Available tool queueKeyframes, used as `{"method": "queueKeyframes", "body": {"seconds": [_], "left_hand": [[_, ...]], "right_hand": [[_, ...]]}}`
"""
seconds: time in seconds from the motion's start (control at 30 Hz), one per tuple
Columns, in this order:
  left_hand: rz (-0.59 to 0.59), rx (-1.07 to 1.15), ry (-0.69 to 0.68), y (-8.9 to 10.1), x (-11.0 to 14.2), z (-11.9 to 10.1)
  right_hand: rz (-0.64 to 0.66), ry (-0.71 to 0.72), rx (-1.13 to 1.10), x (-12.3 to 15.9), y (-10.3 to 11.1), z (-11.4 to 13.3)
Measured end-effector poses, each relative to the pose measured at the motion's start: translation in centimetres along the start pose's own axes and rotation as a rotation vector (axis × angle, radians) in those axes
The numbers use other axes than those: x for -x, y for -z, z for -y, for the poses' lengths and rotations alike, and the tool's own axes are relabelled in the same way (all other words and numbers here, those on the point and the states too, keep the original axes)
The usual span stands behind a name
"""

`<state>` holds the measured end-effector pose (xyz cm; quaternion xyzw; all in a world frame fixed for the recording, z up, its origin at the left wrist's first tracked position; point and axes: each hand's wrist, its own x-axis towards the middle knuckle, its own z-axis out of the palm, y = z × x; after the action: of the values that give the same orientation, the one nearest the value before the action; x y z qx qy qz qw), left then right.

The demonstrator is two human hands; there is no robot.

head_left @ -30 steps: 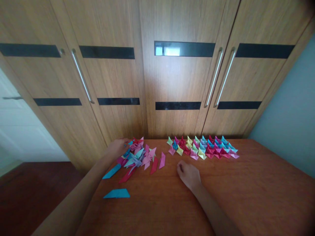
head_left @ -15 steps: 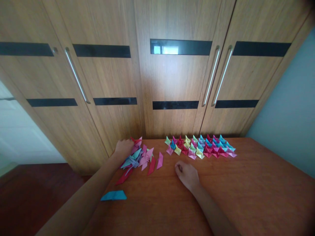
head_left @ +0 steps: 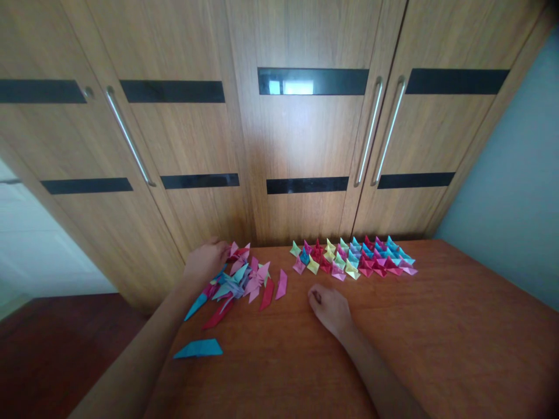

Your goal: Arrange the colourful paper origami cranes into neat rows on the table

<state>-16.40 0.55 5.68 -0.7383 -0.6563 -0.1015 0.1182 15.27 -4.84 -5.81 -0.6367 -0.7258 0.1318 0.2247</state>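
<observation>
My left hand [head_left: 207, 259] is at the back left of a loose pile of folded paper pieces [head_left: 238, 280] in pink, red, blue and lilac. Its fingers are curled down beside a red piece [head_left: 236, 252], and whatever they hold is hidden. My right hand [head_left: 331, 311] rests on the table as a loose fist, with nothing seen in it. Rows of pointed origami units [head_left: 349, 259] stand behind it, in many colours. Between the pile and my right hand lie a flat pink strip [head_left: 281, 284] and a red strip [head_left: 266, 294].
A blue folded strip [head_left: 198, 348] lies alone near the table's left edge. The brown wooden table [head_left: 279, 372] backs onto a wardrobe [head_left: 305, 139] with long metal handles. A pale wall [head_left: 502, 192] is at the right.
My left hand has drawn back leftward from the pile, uncovering red and pink pieces at its back. More blue shows at the pile's left. My right hand keeps its place; the view has shifted slightly.
</observation>
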Motion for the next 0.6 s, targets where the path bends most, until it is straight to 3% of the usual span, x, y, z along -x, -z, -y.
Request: {"method": "queueKeyframes", "body": {"seconds": [0.1, 0.17, 0.27, 0.37, 0.47, 0.6], "left_hand": [[-0.195, 0.285, -0.114, 1.2, 1.2, -1.4], [-0.225, 0.529, -0.169, 1.3, 2.2, -3.2], [-0.117, 0.844, -0.202, 0.7, 4.1, -6.7], [-0.001, 0.987, -0.223, -0.6, 6.0, -10.2], [0.074, 0.993, -0.226, -2.5, 7.8, -12.6], [0.129, 0.922, -0.239, -4.6, 9.3, -13.7]], "right_hand": [[-0.005, 0.013, -0.05, 0.1, 0.0, -0.1], [-0.009, 0.026, -0.112, 0.1, 0.0, -0.3], [-0.011, 0.048, -0.284, 0.1, -0.1, -0.8], [-0.006, 0.057, -0.586, -0.1, 0.0, -1.2], [0.02, 0.045, -0.86, 0.0, 0.4, -1.1], [0.137, 0.103, -0.959, 0.4, 0.7, -0.3]]}}
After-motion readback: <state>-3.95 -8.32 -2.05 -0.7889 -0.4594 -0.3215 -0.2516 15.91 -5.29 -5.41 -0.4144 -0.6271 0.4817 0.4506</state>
